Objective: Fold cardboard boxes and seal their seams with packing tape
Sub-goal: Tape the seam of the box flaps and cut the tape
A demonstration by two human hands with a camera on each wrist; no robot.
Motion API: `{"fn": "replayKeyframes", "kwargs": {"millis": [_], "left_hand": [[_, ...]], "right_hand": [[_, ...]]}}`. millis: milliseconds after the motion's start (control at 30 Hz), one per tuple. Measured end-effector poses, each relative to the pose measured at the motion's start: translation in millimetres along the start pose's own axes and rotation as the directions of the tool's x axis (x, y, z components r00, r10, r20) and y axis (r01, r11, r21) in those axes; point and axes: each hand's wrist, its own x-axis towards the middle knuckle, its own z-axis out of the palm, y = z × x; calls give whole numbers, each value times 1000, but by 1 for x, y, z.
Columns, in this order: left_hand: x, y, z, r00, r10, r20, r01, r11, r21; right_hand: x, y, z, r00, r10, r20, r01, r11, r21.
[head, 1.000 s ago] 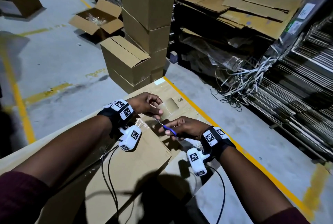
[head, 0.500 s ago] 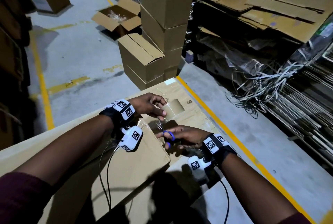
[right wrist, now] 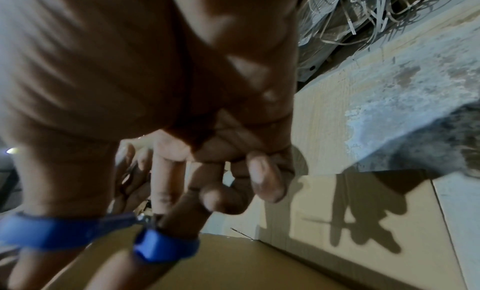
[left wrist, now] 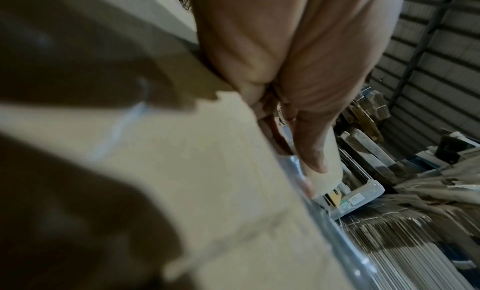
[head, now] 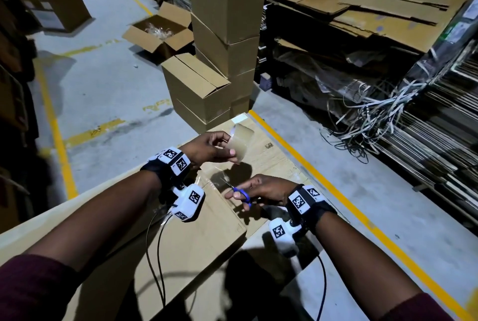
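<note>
Your tape roll (head: 239,143) had lifted clear of the flattened box (head: 196,238), where a second earlier it sat low against the cardboard just beyond your right hand. Your left hand (head: 209,148) pinched the roll by its rim, above and ahead of your right. Your right hand (head: 261,192) curled round the blue-handled scissors (head: 240,194), now drawn back toward you. That likely meant the strip was cut and the seam was ready to press down. Stacked boxes (head: 227,23) stood well beyond both hands.
</note>
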Motion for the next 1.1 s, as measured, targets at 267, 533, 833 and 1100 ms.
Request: {"fn": "replayKeyframes", "kwargs": {"millis": [267,533,833,1100], "left_hand": [[0,-2,-2,999,4,-39,-5,1000,-21],[3,0,-1,995,-26,-96,20,998,-61],[-13,14,-9,984,28,-174,-49,992,-119],[-52,3,-28,957,99,-274,-169,955,-245]], "right_hand": [[31,55,-33,849,177,-498,-377,863,-336],[57,102,-84,655,-66,-753,-603,555,-573],[53,43,-47,841,-40,-539,-83,976,-201],[45,-13,45,983,105,-153,-134,972,-194]]}}
